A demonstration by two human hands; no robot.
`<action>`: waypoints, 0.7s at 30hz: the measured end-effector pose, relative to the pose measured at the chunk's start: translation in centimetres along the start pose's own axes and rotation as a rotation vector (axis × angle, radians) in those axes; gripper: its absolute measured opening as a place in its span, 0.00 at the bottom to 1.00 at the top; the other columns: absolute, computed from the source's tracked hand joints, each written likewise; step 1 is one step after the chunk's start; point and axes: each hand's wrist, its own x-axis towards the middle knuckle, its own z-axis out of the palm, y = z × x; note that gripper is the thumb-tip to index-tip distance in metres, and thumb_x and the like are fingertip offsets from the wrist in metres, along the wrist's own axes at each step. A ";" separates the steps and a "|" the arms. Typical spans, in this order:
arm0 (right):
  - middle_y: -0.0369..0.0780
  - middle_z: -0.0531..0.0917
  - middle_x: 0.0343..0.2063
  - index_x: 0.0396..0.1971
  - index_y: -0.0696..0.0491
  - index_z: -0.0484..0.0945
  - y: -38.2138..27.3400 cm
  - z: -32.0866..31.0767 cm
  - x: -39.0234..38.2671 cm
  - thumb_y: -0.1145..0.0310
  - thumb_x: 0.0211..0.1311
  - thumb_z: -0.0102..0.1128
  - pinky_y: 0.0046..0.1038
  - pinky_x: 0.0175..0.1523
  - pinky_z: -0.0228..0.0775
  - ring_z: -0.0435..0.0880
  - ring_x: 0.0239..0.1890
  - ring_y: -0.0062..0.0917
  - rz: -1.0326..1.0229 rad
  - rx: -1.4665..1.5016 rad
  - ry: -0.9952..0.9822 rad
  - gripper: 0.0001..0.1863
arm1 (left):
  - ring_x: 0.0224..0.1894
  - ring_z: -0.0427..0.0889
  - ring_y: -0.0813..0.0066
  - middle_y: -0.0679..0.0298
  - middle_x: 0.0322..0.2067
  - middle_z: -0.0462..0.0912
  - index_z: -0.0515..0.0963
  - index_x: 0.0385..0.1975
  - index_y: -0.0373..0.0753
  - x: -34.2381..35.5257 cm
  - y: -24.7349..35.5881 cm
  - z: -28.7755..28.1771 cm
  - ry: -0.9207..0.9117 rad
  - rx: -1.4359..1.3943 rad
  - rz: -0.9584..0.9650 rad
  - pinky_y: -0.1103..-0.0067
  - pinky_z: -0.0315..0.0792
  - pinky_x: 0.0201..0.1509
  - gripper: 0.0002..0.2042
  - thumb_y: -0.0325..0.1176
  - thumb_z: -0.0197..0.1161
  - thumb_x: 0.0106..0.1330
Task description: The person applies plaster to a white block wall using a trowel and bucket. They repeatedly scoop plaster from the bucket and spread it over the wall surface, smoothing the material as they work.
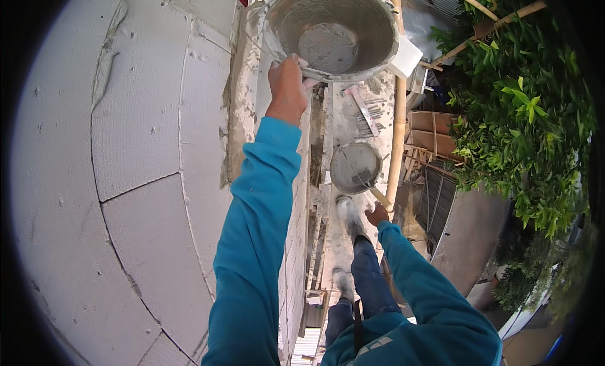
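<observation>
The left hand (288, 87) is closed on the near rim of the large bucket (373, 22), while the right hand (377, 214) (hold unclear) is by a tool handle (380, 197) slanting up-left into the small bucket (333, 167).

There are two round grey mortar-smeared buckets (372, 29) (333, 172), two bare hands (288, 90) (378, 214), two long teal fabric sleeves (252, 208) (428, 278), two pale dusty boots (350, 215) (342, 283), one straight pale handle (379, 197) and one narrow flat pink-and-white bar (364, 111)
</observation>
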 end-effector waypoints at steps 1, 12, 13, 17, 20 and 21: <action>0.56 0.73 0.55 0.60 0.58 0.65 0.0 0.2 0.1 0.50 0.52 0.62 0.43 0.62 0.67 0.73 0.58 0.48 0.028 -0.007 -0.012 0.39 | 0.46 0.77 0.54 0.53 0.42 0.71 0.64 0.51 0.29 0.2 0.2 0.5 -0.006 -0.006 -0.002 0.60 0.80 0.49 0.21 0.29 0.56 0.58; 0.53 0.70 0.55 0.51 0.56 0.70 -1.6 -0.3 -0.7 0.60 0.53 0.61 0.46 0.58 0.67 0.69 0.58 0.48 0.066 -0.146 0.264 0.26 | 0.66 0.65 0.49 0.43 0.65 0.60 0.58 0.65 0.27 -4.4 1.0 -0.1 -0.513 0.145 0.217 0.61 0.72 0.64 0.24 0.32 0.46 0.72; 0.53 0.70 0.55 0.49 0.56 0.70 -1.8 -0.6 -0.7 0.61 0.53 0.61 0.47 0.58 0.67 0.69 0.58 0.48 0.061 -0.145 0.268 0.25 | 0.66 0.64 0.49 0.44 0.66 0.60 0.56 0.67 0.29 -5.8 -0.5 -1.9 -0.464 0.185 0.127 0.61 0.72 0.64 0.25 0.33 0.45 0.73; 0.50 0.77 0.48 0.42 0.55 0.74 -2.1 -1.0 0.1 0.61 0.54 0.62 0.44 0.52 0.71 0.77 0.51 0.44 -0.003 -0.167 0.284 0.19 | 0.66 0.66 0.50 0.46 0.66 0.61 0.57 0.68 0.33 -11.9 -9.1 -11.5 -0.243 0.258 -0.183 0.61 0.72 0.63 0.24 0.34 0.43 0.75; 0.45 0.85 0.39 0.46 0.56 0.77 -2.2 -1.0 1.8 0.60 0.57 0.63 0.40 0.46 0.75 0.84 0.38 0.42 -0.233 0.054 0.153 0.20 | 0.66 0.65 0.51 0.49 0.66 0.62 0.57 0.68 0.33 -18.1 -16.7 -20.0 -0.011 0.350 -0.382 0.62 0.72 0.63 0.24 0.32 0.43 0.74; 0.46 0.83 0.43 0.51 0.55 0.76 -2.3 -0.8 2.4 0.62 0.57 0.64 0.39 0.49 0.75 0.83 0.44 0.41 -0.346 0.080 0.164 0.22 | 0.66 0.66 0.51 0.49 0.66 0.62 0.58 0.67 0.33 -20.7 -19.3 -22.7 0.064 0.350 -0.440 0.62 0.73 0.62 0.24 0.31 0.44 0.73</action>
